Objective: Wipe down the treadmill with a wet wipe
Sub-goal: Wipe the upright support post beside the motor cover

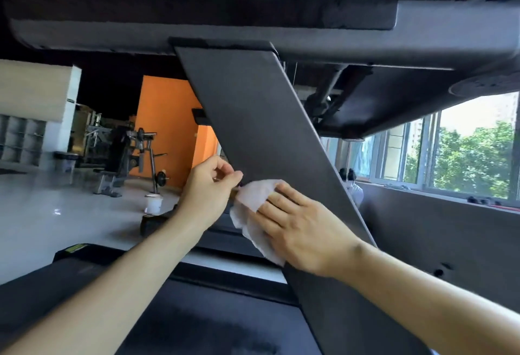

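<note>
White wipe (254, 200) lies pressed under the right hand (304, 231), fingers flat, on the treadmill post (253, 118), which rises far-left; the left hand (208, 188) curls at its edge, grip unclear.

Bright daylight from window (464, 155), dim underside, edges warped, perhaps slightly soft

One head view only, wide-angle; set low and close to the treadmill upright (261, 129); faces forward and upward, under the console (197, 31); window (464, 157) at right edge.
</note>
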Demonstrator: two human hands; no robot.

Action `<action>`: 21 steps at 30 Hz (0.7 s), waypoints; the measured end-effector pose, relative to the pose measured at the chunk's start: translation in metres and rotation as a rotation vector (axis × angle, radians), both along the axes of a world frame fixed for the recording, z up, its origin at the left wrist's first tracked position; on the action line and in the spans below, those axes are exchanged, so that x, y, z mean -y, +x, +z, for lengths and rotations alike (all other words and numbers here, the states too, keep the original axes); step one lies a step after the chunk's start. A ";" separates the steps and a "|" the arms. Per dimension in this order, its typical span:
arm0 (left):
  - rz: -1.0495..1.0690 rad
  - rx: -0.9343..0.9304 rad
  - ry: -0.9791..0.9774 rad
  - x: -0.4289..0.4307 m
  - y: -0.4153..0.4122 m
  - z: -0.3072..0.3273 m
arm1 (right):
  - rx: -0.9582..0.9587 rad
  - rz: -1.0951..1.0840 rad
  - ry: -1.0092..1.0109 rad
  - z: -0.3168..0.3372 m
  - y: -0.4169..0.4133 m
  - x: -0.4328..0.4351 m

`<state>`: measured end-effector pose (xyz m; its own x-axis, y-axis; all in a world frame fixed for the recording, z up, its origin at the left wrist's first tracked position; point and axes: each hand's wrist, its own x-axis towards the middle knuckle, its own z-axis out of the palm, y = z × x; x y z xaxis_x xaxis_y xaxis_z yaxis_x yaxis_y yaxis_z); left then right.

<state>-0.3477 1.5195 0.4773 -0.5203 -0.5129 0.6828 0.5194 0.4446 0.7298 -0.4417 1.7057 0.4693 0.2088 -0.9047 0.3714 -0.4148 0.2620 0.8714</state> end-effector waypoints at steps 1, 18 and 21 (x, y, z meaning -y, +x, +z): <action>0.022 -0.029 0.026 0.000 0.002 0.001 | -0.007 0.019 -0.026 0.014 0.002 0.016; 0.702 0.129 -0.757 -0.025 0.006 0.064 | 0.855 0.310 -0.912 0.152 0.035 0.052; 0.756 0.172 -0.798 -0.027 0.009 0.065 | 1.185 0.302 -0.880 0.187 0.041 0.060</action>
